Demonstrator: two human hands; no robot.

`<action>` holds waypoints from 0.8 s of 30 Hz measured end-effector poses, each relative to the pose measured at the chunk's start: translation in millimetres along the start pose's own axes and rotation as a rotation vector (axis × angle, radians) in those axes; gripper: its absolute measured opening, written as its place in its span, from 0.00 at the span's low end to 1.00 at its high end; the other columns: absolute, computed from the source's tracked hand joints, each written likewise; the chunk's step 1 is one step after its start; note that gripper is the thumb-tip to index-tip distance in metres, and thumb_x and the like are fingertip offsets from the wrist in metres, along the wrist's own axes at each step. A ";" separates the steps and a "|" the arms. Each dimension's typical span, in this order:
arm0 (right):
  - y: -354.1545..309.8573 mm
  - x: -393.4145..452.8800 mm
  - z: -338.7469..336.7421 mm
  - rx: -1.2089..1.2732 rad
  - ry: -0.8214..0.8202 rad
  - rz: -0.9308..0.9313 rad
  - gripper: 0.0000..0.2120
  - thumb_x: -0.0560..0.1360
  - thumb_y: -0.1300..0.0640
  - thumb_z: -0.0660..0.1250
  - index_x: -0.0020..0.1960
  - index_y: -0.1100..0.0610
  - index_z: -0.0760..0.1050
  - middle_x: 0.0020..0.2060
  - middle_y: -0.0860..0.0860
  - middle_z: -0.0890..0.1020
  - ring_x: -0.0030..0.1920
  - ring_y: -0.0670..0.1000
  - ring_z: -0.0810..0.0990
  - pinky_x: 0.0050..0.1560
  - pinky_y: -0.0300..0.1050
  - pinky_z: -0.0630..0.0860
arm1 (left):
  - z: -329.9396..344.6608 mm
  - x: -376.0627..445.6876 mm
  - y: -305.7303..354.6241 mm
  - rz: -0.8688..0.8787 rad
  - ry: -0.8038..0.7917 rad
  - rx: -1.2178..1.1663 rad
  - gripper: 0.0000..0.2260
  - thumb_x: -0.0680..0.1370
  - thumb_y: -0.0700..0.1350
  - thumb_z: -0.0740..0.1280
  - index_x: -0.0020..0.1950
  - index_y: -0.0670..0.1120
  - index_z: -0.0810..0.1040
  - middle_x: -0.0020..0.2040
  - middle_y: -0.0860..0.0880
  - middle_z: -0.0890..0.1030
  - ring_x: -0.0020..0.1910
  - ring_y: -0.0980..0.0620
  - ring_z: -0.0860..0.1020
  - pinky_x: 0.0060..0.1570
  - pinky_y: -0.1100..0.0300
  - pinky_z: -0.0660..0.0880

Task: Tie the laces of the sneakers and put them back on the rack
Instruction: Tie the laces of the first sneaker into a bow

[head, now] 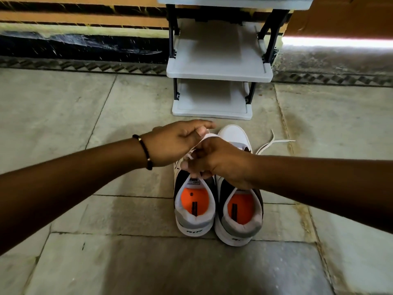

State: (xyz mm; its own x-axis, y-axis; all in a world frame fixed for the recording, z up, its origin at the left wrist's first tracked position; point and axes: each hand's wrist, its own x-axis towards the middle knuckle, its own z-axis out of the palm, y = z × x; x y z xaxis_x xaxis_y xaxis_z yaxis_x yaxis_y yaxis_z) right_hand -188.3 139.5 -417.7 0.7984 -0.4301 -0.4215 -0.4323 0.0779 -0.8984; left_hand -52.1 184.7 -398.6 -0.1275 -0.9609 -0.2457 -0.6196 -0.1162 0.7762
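Observation:
Two white, grey and black sneakers with orange insoles stand side by side on the stone floor, heels toward me. Both hands work over the left sneaker (194, 211). My left hand (176, 142) pinches a white lace (207, 136) above the shoe's front. My right hand (219, 160) grips lace strands near the tongue. The right sneaker (240, 218) has loose laces (271, 142) trailing on the floor to its right. Most of the left shoe's lacing is hidden by my hands.
A grey plastic shoe rack (219, 75) with black posts stands just beyond the sneakers against the wall; its two lower shelves hold nothing visible. A bright strip of light (336, 42) lies on the floor at the right.

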 end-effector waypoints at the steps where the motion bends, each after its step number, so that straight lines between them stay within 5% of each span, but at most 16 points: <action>1: 0.1 0.5 -1.0 0.031 0.047 -0.001 0.06 0.74 0.62 0.66 0.39 0.56 0.77 0.30 0.53 0.79 0.32 0.48 0.75 0.34 0.41 0.68 | -1.3 -0.5 -0.8 -0.051 -0.019 0.077 0.19 0.79 0.55 0.49 0.65 0.52 0.71 0.63 0.50 0.77 0.63 0.51 0.74 0.65 0.53 0.69; 4: -5.1 2.9 -13.1 0.092 0.203 0.024 0.08 0.75 0.59 0.65 0.37 0.58 0.76 0.26 0.50 0.76 0.27 0.47 0.75 0.31 0.41 0.69 | 3.2 -5.9 -5.5 -0.170 0.125 0.299 0.19 0.76 0.58 0.47 0.46 0.53 0.75 0.45 0.51 0.83 0.51 0.48 0.78 0.61 0.45 0.69; 8: -10.3 3.7 -26.0 0.108 0.271 0.053 0.09 0.77 0.56 0.63 0.45 0.60 0.78 0.29 0.51 0.77 0.30 0.49 0.75 0.35 0.44 0.68 | 4.7 -8.1 -12.8 -0.089 0.282 0.273 0.10 0.79 0.47 0.55 0.45 0.54 0.75 0.33 0.57 0.79 0.41 0.51 0.78 0.52 0.52 0.74; 10: -12.2 2.1 -28.0 0.103 0.279 0.060 0.10 0.78 0.54 0.62 0.46 0.60 0.78 0.31 0.51 0.78 0.31 0.48 0.76 0.36 0.44 0.69 | -0.3 -7.8 -9.5 -0.100 0.202 0.005 0.10 0.79 0.41 0.58 0.52 0.53 0.75 0.35 0.54 0.80 0.35 0.58 0.79 0.43 0.61 0.77; 12: -15.5 -0.1 -29.3 0.088 0.281 0.041 0.10 0.78 0.55 0.61 0.47 0.60 0.78 0.31 0.51 0.78 0.30 0.48 0.76 0.34 0.42 0.70 | -3.5 -10.1 -6.8 -0.175 -0.044 -0.278 0.13 0.78 0.39 0.59 0.59 0.54 0.72 0.40 0.52 0.84 0.36 0.61 0.81 0.35 0.69 0.75; 15: -20.6 -3.5 -29.3 0.013 0.242 -0.018 0.09 0.78 0.56 0.60 0.46 0.59 0.78 0.30 0.51 0.78 0.30 0.48 0.76 0.31 0.40 0.70 | 3.9 -12.1 -13.4 -0.183 -0.201 -0.366 0.13 0.75 0.37 0.64 0.57 0.48 0.75 0.43 0.51 0.85 0.45 0.56 0.83 0.40 0.68 0.77; 20: -22.2 -7.7 -28.2 -0.035 0.190 -0.064 0.08 0.78 0.58 0.62 0.44 0.58 0.78 0.31 0.51 0.79 0.32 0.49 0.76 0.31 0.40 0.69 | 14.6 -8.6 -23.0 -0.233 0.173 -0.150 0.05 0.71 0.43 0.70 0.41 0.41 0.78 0.40 0.42 0.85 0.40 0.44 0.84 0.47 0.52 0.81; 24: -19.5 -9.1 -31.5 -0.032 0.173 -0.066 0.06 0.77 0.59 0.63 0.45 0.58 0.78 0.32 0.51 0.79 0.32 0.48 0.77 0.31 0.39 0.70 | 14.6 -12.3 -22.5 -0.307 0.157 0.347 0.19 0.74 0.60 0.60 0.33 0.49 0.77 0.33 0.48 0.81 0.38 0.46 0.79 0.47 0.54 0.75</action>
State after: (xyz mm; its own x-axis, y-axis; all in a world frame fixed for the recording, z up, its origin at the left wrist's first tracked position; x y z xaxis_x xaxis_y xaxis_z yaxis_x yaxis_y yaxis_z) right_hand -200.2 113.5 -392.5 0.7427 -0.5819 -0.3313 -0.3962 0.0170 -0.9180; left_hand -47.9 202.8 -421.6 0.2034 -0.9249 -0.3212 -0.8352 -0.3351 0.4360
